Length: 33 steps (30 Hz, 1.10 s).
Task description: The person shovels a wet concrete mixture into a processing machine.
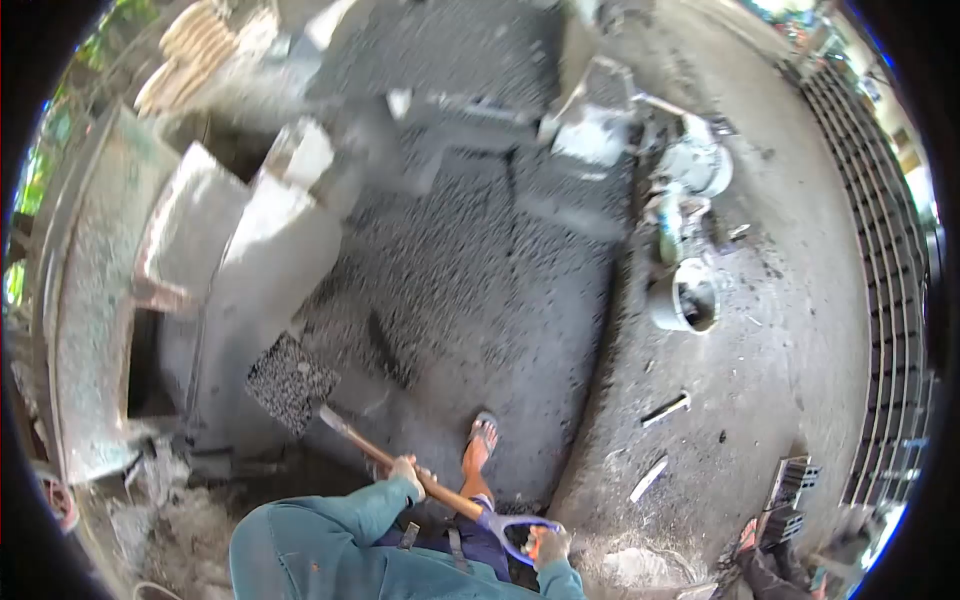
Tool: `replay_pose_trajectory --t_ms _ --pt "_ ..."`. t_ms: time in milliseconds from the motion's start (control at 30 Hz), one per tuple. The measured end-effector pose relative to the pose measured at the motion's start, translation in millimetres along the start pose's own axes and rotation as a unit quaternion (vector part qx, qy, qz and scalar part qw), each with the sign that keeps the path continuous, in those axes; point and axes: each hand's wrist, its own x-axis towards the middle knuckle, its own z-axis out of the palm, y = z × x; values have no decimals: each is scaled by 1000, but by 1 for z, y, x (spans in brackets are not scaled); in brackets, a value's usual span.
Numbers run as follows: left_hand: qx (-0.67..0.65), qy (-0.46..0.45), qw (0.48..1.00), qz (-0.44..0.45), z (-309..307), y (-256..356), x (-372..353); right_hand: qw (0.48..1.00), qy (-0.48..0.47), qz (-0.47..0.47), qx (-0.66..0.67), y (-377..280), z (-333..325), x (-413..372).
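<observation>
A shovel [365, 447] with a wooden shaft and a blue D-shaped handle [497, 524] lies slantwise in front of my body. My left hand [408, 475] is wrapped round the middle of its shaft. At the other end, my right hand [550, 546] grips the blue handle. Dark, stony gravel [292, 383] covers the square blade, hiding its surface. The blade is over the left side of a grey floor area strewn with loose gravel [440, 240]. My sandalled foot [482, 432] stands on that floor, right of the shaft.
Pale slabs [280, 230] and a long trough-like wall [100, 300] line the left. A raised edge [600, 390] runs along the right. Beyond it are buckets [686, 297], a hammer [667, 408], a light strip [649, 479] and a metal grille [880, 250].
</observation>
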Motion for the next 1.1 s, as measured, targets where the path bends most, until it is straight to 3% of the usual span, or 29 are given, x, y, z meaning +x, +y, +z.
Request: replay_pose_trajectory --t_ms 33,200,267,300,333,400,433,467,500,567,633,733,833,867,933,1100 --pt "5 1 999 -38 8 -8 -3 999 21 3 29 -2 -17 -6" --pt "78 -111 991 -19 98 -23 -120 988 22 -23 149 -16 -55 -33" --pt "96 -210 973 7 150 -10 -148 973 34 -119 196 -42 -27 -45" --pt "116 -271 955 10 178 4 -199 961 41 -166 218 -62 -5 -56" --pt "132 -339 931 33 211 16 -203 944 31 -217 246 -77 14 -53" --pt "138 -435 887 68 274 47 -283 896 0 -342 284 -119 52 -38" --pt "148 -529 834 52 301 67 -318 863 -19 -413 290 -146 73 -42" --pt "159 -604 780 35 334 86 -340 828 13 -505 242 -185 101 -83" --pt "164 -617 769 33 357 102 -387 808 76 -547 205 -216 121 -118" --pt "150 -685 713 11 393 138 -460 687 101 -691 201 -262 145 -142" --pt "119 -816 565 -3 429 172 -495 537 257 -800 77 -303 183 -200" --pt "76 -787 605 -93 462 222 -520 324 325 -870 -182 -343 247 -294" --pt "79 -800 592 -63 480 267 -471 269 334 -843 -325 -338 303 -303" --pt "102 -795 597 -38 479 282 -448 376 262 -801 -385 -326 317 -281" --pt "169 -763 624 10 459 305 -415 460 182 -734 -465 -284 337 -228" --pt "276 -686 669 74 456 334 -368 434 194 -642 -602 -238 382 -193"
